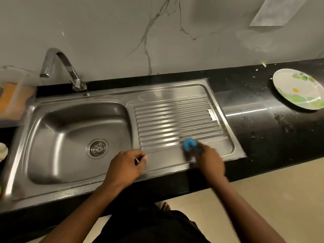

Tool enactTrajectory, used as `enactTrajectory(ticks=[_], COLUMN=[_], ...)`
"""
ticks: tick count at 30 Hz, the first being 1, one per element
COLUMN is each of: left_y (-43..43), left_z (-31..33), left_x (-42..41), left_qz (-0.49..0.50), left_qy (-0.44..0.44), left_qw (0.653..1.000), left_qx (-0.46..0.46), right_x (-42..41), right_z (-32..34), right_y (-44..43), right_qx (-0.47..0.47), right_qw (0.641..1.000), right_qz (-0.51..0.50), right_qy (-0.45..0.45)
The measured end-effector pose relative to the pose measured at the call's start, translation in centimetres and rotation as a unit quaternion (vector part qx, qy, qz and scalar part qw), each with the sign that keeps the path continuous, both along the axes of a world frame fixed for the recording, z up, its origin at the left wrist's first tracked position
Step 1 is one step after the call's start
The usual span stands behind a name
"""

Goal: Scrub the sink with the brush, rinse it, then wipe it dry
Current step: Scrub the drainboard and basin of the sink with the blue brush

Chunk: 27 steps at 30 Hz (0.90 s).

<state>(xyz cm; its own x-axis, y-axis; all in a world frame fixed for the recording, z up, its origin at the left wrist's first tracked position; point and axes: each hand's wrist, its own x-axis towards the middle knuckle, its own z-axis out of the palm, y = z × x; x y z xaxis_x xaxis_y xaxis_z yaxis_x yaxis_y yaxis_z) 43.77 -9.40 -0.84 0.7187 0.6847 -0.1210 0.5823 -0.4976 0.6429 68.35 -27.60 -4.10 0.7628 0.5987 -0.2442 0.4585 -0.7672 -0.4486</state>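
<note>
A stainless steel sink (57,130) with a round drain (97,148) sits in a black counter, and a ribbed drainboard (175,120) lies to its right. My right hand (209,161) grips a blue brush (188,143) and presses it on the drainboard's front edge; hand and brush are blurred. My left hand (127,166) rests on the sink's front rim with fingers curled, near the basin's right corner. I cannot make out whether it holds anything.
A chrome tap (60,67) stands behind the basin. An orange sponge in a clear container (12,100) sits at the left. A floral plate (299,88) lies on the black counter (263,120) at the right. Beige floor is below.
</note>
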Motion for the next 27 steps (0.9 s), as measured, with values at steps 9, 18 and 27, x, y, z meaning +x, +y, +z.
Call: enactTrajectory(ticks=[9, 18, 27], left_y=[-0.5, -1.1, -2.2], left_z=[0.0, 0.4, 0.1], left_x=[0.0, 1.7, 2.8], left_qz=[-0.026, -0.033, -0.056], left_qy=[0.007, -0.003, -0.001], left_qw=[1.000, 0.999, 0.998], left_qx=[0.005, 0.007, 0.004], right_x=[0.8, 2.0, -2.6], right_z=[0.9, 1.3, 0.9], right_y=[-0.6, -4.1, -3.1], right_qx=[0.024, -0.006, 0.058], right_qw=[0.995, 0.998, 0.995], right_qz=[-0.098, -0.039, -0.082], right_qy=[-0.019, -0.044, 0.014])
